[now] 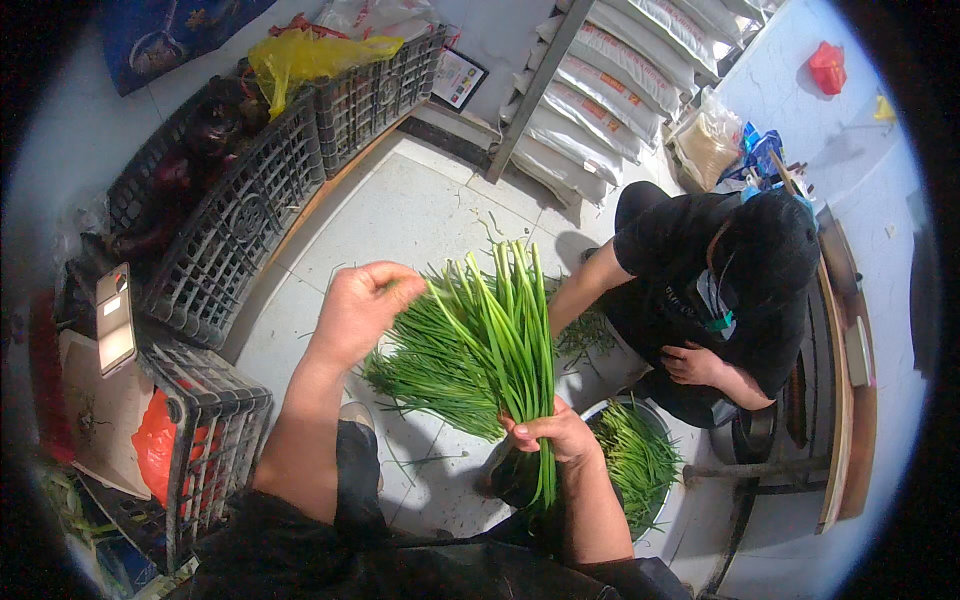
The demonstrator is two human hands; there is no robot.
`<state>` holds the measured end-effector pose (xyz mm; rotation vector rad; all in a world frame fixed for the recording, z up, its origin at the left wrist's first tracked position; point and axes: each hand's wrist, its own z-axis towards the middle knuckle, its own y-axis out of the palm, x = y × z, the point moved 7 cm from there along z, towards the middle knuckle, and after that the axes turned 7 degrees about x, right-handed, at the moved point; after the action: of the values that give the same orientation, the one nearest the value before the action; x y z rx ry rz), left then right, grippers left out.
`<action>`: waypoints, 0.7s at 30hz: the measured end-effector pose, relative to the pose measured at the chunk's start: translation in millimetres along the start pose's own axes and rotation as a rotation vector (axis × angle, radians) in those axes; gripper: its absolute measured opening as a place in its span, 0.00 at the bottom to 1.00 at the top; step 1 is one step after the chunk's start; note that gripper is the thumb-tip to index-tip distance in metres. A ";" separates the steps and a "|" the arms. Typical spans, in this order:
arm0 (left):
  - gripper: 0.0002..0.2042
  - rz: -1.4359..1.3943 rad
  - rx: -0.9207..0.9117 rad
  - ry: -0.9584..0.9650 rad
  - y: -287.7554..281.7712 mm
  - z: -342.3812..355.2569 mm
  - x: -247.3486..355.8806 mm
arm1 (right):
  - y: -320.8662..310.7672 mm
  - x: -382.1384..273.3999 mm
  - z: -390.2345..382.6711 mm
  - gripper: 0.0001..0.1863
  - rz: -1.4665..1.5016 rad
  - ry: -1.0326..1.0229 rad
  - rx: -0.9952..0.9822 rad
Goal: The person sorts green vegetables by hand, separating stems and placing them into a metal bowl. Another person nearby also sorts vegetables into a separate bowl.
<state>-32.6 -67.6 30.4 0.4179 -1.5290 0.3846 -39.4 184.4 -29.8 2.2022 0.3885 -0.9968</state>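
My right hand (pixel 551 435) grips a thick bunch of long green chives (pixel 487 340) near its lower end, the leaves fanning up and to the left. My left hand (pixel 361 306) is raised beside the bunch, fingers curled and pinching the tips of a few leaves at its left edge. Below my right hand a metal bowl (pixel 668 502) holds more green chives (pixel 636 458). A person in black (pixel 720 290) crouches across from me, one hand reaching toward loose chives on the floor (pixel 583 335).
Black plastic crates (pixel 245 210) line the left side, one with a yellow bag (pixel 305 55), another (pixel 215 440) with a red bag. Stacked white sacks (pixel 610 80) lean on a shelf at the back. White tiled floor (pixel 400 215) lies between.
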 end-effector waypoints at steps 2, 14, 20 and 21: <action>0.08 -0.029 0.112 0.034 -15.7 3.7 -1.0 | 0.4 0.7 -0.7 0.20 -0.007 0.004 -0.011; 0.17 1.034 0.376 0.277 -58.9 19.9 -25.9 | -5.0 -0.8 -1.3 0.17 -0.061 -0.023 0.021; 0.22 -0.601 -0.164 -0.178 38.4 0.6 -34.3 | 9.4 13.3 0.9 0.19 0.027 0.095 0.001; 0.23 -0.770 -0.290 -0.203 51.1 -3.8 -26.4 | 11.7 16.2 0.8 0.20 0.034 0.116 -0.012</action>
<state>-54.5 -20.7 5.2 0.7858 -1.4649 -0.4865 -23.1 175.2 -36.9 2.2545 0.4074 -0.8492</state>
